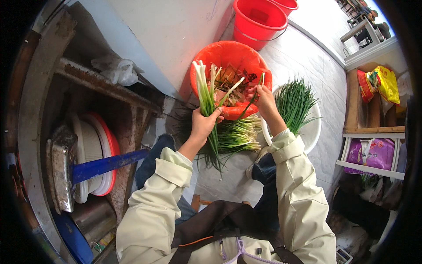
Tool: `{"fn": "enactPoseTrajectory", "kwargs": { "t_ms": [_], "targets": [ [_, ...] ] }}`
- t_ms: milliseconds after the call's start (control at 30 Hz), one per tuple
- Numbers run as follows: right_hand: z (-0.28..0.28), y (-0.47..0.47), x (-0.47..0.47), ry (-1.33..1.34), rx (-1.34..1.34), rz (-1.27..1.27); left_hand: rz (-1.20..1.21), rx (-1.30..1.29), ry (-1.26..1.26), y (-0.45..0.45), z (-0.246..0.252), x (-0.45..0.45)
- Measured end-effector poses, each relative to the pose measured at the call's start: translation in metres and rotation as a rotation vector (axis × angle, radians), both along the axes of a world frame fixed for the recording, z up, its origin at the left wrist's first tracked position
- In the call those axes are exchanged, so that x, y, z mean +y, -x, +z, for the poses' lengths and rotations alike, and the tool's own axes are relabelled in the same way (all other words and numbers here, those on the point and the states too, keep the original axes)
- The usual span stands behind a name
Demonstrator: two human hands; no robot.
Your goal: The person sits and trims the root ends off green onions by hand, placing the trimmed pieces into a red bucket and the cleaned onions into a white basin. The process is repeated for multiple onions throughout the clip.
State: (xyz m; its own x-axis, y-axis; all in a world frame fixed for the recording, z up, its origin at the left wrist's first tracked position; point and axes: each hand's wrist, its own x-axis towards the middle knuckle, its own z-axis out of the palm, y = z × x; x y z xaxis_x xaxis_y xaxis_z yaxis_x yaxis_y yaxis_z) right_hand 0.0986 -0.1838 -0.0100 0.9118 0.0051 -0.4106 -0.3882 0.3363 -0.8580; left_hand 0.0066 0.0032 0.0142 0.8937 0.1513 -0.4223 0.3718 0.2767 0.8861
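Observation:
My left hand (203, 125) grips a bunch of green onions (206, 95), white ends up and green leaves hanging towards the floor. Over the right rim of a red bin (197, 82) with a red plastic liner, my right hand (263, 99) pinches a thin green onion strand (249, 105). Peelings and scraps (230, 82) lie inside the bin. A pile of green onions (240, 135) rests on the floor between my feet, partly behind the bin and my left hand. To the right, a white plastic basket (313, 138) holds more green onions (295, 104), leaves upward.
Red buckets (258, 23) stand beyond the bin. On the left is a shelf with stacked basins (99, 155) and a blue bar (108, 165). Shelving at right holds a yellow bag (387, 84) and a purple bag (372, 155). A person sits far off at upper right.

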Motion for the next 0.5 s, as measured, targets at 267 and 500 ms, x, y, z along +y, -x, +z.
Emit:
{"fn": "enactPoseTrajectory", "kwargs": {
  "t_ms": [267,500],
  "targets": [
    [0.024,0.006,0.009,0.110,-0.009,0.205,-0.006,-0.343,-0.577,0.004,-0.012,-0.005],
    [0.025,0.003,0.004,0.483,-0.238,0.300,0.001,-0.395,-0.693,0.005,-0.003,-0.004]
  ]
}}
